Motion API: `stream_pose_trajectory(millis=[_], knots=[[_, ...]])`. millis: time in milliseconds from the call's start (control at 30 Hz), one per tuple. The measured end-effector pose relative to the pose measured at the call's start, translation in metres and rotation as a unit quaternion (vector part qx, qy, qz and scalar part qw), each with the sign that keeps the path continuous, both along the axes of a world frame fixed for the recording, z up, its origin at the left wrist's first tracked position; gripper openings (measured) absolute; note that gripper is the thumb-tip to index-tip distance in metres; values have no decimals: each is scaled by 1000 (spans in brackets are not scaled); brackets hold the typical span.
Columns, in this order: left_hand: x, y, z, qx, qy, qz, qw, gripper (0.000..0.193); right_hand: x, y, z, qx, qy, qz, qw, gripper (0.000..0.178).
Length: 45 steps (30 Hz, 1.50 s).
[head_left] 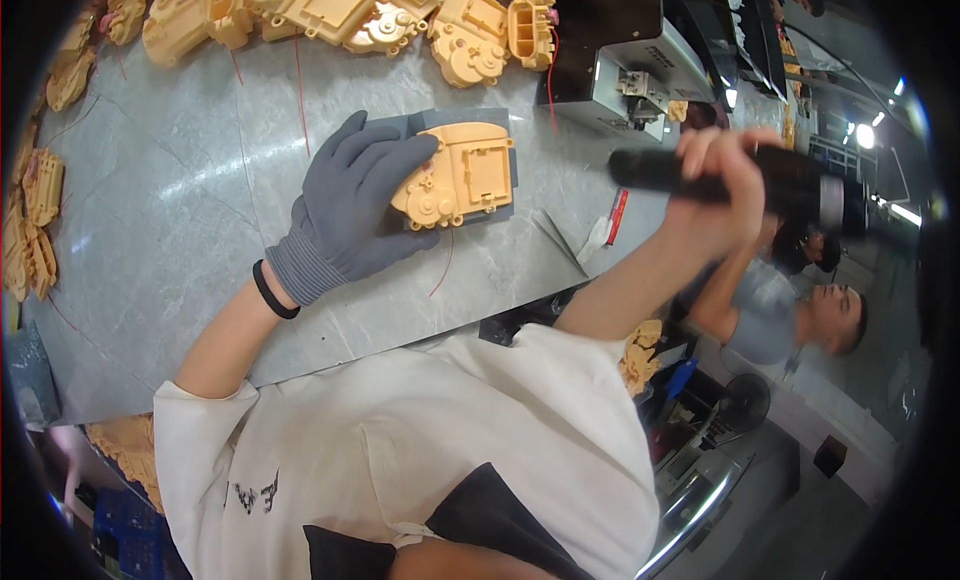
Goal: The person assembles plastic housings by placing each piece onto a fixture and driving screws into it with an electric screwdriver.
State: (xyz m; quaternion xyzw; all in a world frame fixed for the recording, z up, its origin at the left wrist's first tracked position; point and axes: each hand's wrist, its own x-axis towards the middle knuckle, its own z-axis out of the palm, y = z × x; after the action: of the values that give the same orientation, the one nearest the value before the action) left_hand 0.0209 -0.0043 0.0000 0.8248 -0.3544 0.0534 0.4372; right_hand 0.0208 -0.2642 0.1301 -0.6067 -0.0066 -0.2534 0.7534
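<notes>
Grey stone-patterned worktable (200, 210) fills most of the view, seen from above by a person in a white shirt, with a heap of yellow plastic housings (330, 15) along its far edge and more stacked at the left rim. Left hand (350, 205), in a grey knit glove with a black band at the wrist, lies spread and flat, its fingers pressing down on the near-left side of a yellow plastic housing (465, 175). That housing sits on a grey fixture plate (500, 130) just beyond the fingertips; it is a boxy moulded shell with a square recessed frame on one side, rounded gear-shaped bumps on the other, and a thin red wire (445, 265) trailing from beneath it. Right hand (715, 180), bare, is clenched around a black power screwdriver (680, 172), held raised and well to the right of the housing, over the table's edge. Beyond those fingers stands a grey benchtop machine (640, 70), and a second person sits further right. Judging from this, the shell could slide or tip off the plate if the gloved palm eases, and the red wire could be pinched under it; the tool could also slip from its target if brought down at an angle.
</notes>
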Motion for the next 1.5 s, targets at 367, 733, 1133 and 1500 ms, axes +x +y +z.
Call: stream_pose_trajectory(millis=[367, 733, 1133, 1500], knots=[[1, 6, 0, -14, -7, -20, 1000, 75, -31, 100, -7, -86, -99, 282, 950, 40], [0, 7, -7, -32, -19, -10, 999, 71, -29, 109, -6, -158, -27, 327, 931, 34], [1, 5, -3, -35, -18, -25, 999, 73, -21, 104, -7, -152, -19, 345, 926, 27], [-1, -3, 3, 5, -7, -12, 1000, 76, 31, -42, 26, -88, -87, -159, 980, 33]])
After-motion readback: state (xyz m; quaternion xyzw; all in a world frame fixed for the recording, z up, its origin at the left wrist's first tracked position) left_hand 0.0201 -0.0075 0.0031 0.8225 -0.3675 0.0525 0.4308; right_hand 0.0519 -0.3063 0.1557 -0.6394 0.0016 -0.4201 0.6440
